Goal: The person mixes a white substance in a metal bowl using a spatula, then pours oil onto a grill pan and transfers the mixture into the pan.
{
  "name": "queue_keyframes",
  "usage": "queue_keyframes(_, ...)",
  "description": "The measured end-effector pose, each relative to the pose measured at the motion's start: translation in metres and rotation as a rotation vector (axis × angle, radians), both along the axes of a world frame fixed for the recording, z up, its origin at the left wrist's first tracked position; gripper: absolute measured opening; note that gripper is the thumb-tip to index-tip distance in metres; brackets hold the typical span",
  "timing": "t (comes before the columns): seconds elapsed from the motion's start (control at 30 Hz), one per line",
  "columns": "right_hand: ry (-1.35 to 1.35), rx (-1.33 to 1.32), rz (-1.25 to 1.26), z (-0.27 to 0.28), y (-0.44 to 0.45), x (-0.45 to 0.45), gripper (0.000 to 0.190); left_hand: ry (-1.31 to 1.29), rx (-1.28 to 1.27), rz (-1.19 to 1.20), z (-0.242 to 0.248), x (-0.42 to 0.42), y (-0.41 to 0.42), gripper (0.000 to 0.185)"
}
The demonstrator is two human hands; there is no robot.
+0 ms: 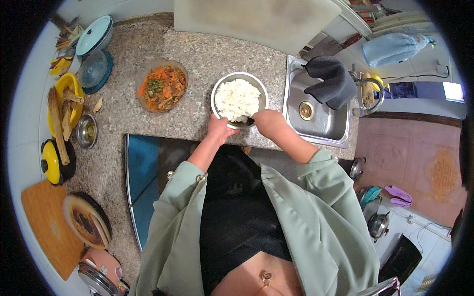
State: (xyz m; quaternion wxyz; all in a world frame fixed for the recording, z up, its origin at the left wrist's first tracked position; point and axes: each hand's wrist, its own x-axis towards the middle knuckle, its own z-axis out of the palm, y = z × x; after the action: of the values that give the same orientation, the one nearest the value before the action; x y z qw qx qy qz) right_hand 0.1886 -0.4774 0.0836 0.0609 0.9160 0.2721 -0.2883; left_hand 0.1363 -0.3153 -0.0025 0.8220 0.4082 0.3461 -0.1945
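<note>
A steel bowl (264, 86) heaped with white cooked rice (237, 97) stands near the front edge of the speckled stone counter (198, 48). My left hand (219, 129) grips its near left rim, thumb on top and fingers underneath. At the near right rim, my right hand (269, 124) is closed on a dark utensil (250, 120). The utensil's tip goes into the rice; most of it is hidden by my fist and the rice, so its exact kind is unclear. Left of the bowl sits a glass dish (142, 101) of cooked orange-red food with chopped greens (154, 87).
To the right is a steel sink (326, 127) with a dark grey cloth (331, 81) over its far edge and a curved faucet (377, 96). Along the left wall stand a yellow basket (76, 83), a small metal bowl (87, 131), a yellow-lidded pot (52, 159) and a wooden board (50, 225).
</note>
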Motion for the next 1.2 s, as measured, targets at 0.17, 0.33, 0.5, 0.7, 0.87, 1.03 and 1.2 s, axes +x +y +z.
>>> queue_keyframes(0.17,-0.046,-0.020,0.053,0.000,-0.004,0.000,0.019,-0.047,-0.037,-0.007,0.001,0.000,0.002,0.056)
queue_keyframes(0.33,0.014,0.044,0.102,0.052,-0.014,0.014,0.025,-0.067,-0.050,-0.023,0.001,-0.002,0.005,0.055)
queue_keyframes(0.5,0.096,-0.044,0.041,0.036,0.020,0.012,0.024,-0.037,-0.006,-0.041,-0.005,-0.004,0.005,0.051)
queue_keyframes(0.7,0.106,-0.031,0.036,0.015,0.023,0.011,0.026,-0.024,0.008,0.057,-0.011,-0.007,0.001,0.046)
queue_keyframes(0.87,0.145,0.111,0.051,0.067,0.008,0.027,0.028,-0.034,0.141,-0.041,-0.002,-0.004,0.022,0.045)
queue_keyframes(1.03,0.027,0.117,0.003,0.080,0.006,0.077,0.031,-0.058,0.417,-0.060,0.011,-0.012,0.047,0.041)
queue_keyframes(1.2,0.401,0.079,-0.301,0.048,-0.002,0.120,0.040,-0.152,0.639,-0.083,0.011,-0.021,0.054,0.048)
